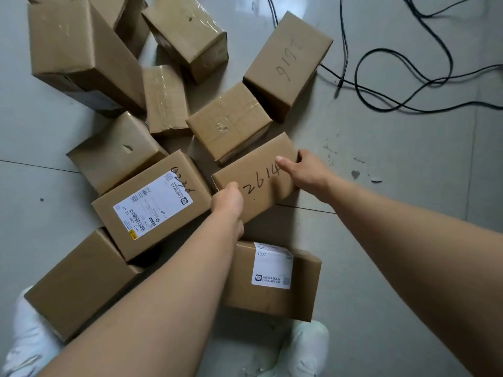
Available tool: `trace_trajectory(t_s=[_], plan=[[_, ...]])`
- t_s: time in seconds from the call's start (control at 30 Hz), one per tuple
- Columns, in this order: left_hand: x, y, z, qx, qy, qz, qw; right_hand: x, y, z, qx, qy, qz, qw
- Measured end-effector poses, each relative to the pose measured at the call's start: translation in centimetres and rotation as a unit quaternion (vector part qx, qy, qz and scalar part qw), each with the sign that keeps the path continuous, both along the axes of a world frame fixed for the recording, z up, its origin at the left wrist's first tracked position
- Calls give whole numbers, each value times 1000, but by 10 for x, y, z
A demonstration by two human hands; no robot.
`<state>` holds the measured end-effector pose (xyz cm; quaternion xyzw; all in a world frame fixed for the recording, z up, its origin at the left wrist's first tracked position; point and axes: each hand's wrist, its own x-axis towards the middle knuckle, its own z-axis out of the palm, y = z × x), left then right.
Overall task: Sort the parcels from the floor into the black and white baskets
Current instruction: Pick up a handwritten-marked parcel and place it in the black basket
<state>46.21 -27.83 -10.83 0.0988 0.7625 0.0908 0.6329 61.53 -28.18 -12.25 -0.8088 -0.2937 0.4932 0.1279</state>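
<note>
Both hands are on the cardboard box marked "2614" (pixel 258 180), just right of the frame's centre. The left hand (pixel 227 202) wraps over its lower-left end, fingers curled out of sight around the edge. The right hand (pixel 304 170) clasps the upper-right end, thumb laid flat on the top face and fingers hooked over the far corner. So the box is squeezed between two palms rather than held from below, and it appears to rest on the floor (pixel 381 164), or barely off it.

Neither basket is in sight, so where this parcel goes cannot be told from here.

The worry is crowding. A smaller taped box (pixel 228 121) leans against the held one's upper edge, and the box with the white shipping label (pixel 152 205) sits just beside the left hand. Lifting straight up could tip the taped box or drag it along. A grip by the ends only may slip if the contents are heavy. Black cables (pixel 408 77) loop across the upper right, a snag for feet when stepping away.
</note>
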Motion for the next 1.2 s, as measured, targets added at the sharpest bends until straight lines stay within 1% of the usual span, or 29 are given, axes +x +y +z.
trace_trajectory(t_s=[0.07,0.17,0.33,0.4,0.53,0.7,0.83,0.93,1.0,1.1,1.2], plan=[[-1,1,2,4,-10,-5,1000,0,0,5,-8,-6,-8,1000],[1,4,23,5,-19,-18,1000,0,1,32,-17,-33,-29,999],[0,24,103,9,-37,-29,999,2,11,120,-1,-92,-64,994],[-6,41,146,27,-37,-29,999,-3,24,166,24,-107,-81,991],[-26,86,245,70,-39,-34,996,-22,60,270,103,-90,-129,982],[-65,157,386,179,-16,-51,982,-63,112,411,184,-79,-160,967],[-118,207,502,290,18,-84,953,-110,146,521,263,-41,-205,942],[-167,229,579,358,62,-138,922,-150,159,593,308,-25,-225,924],[-198,240,623,397,53,-138,906,-179,163,636,343,-19,-233,910],[-238,244,681,422,10,-132,897,-224,168,693,387,-19,-246,888],[-280,248,735,443,-2,-129,887,-270,174,745,410,-19,-242,879]])
